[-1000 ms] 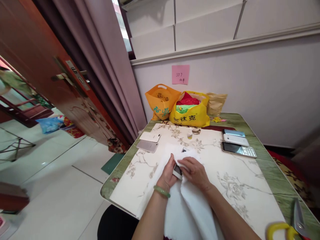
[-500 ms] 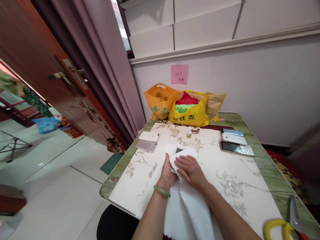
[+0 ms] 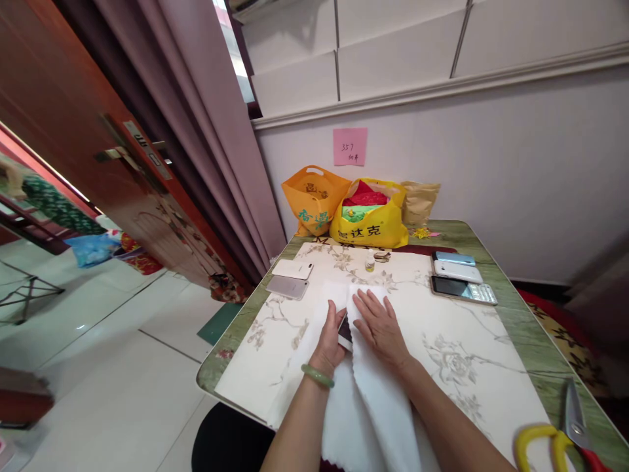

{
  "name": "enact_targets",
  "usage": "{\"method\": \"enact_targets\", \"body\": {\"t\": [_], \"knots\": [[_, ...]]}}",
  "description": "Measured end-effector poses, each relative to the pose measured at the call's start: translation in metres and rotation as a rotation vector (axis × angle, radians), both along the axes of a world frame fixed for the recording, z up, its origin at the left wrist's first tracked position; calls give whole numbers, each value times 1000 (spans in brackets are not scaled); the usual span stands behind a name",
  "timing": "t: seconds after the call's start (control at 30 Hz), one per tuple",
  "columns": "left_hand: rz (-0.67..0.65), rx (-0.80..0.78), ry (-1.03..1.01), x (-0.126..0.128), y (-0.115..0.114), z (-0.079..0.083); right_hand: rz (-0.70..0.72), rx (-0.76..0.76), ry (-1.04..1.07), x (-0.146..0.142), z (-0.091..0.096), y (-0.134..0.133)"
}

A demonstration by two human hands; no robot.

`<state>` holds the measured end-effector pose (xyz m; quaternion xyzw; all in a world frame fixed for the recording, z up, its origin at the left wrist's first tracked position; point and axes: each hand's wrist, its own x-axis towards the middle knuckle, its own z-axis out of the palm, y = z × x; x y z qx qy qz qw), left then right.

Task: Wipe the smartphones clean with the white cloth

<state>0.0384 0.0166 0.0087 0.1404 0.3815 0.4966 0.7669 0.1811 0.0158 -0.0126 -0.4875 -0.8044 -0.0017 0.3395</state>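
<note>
My left hand point(image 3: 333, 339), with a green bangle point(image 3: 317, 375) on its wrist, holds a white-framed smartphone point(image 3: 344, 334) over the table. Only the phone's lower left part shows, with some dark screen; the rest is under a white cloth point(image 3: 381, 393) with a scalloped edge. On top of the cloth lies my right hand point(image 3: 381, 328), its fingers stretched out and slightly apart, pressing it over the phone. More of the cloth hangs below both hands toward my lap. Whether my right fingertips pinch any cloth is hidden.
Two phones point(image 3: 287, 287) lie at left, and several, including a keypad phone point(image 3: 464, 290), at right. A small bottle point(image 3: 369, 262) and glasses point(image 3: 382, 257) sit behind my hands. An orange bag point(image 3: 314, 200) and a yellow bag point(image 3: 371, 226) stand at the back; scissors point(image 3: 565, 432) lie front right.
My right hand has slid slightly right and its fingers have straightened. The cloth now covers the phone's top end, while more of its lower left part shows. My left hand stays nearly in place.
</note>
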Motion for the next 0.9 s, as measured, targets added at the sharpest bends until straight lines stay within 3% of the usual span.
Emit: {"method": "enact_targets", "body": {"t": [0.13, 0.23, 0.4, 0.57, 0.67, 0.9], "knots": [[-16, 49, -38, 0, -1, 1, -143, 18, 10, -2, -6, 0], [75, 58, -91, 1, 1, 0, -134, 26, 17, -3, -6, -1], [245, 69, -170, 0, 5, -2, 43, 41, 75, 0, 3, -5], [248, 4, -99, -4, 1, -2, 385, -1, 111, -2, 10, -12], [248, -51, -2, -4, -2, -1, 481, -23, 111, -6, 9, -15], [11, 79, -107, 4, -5, 10, 270, 19, 2, -9, 10, -7]]}}
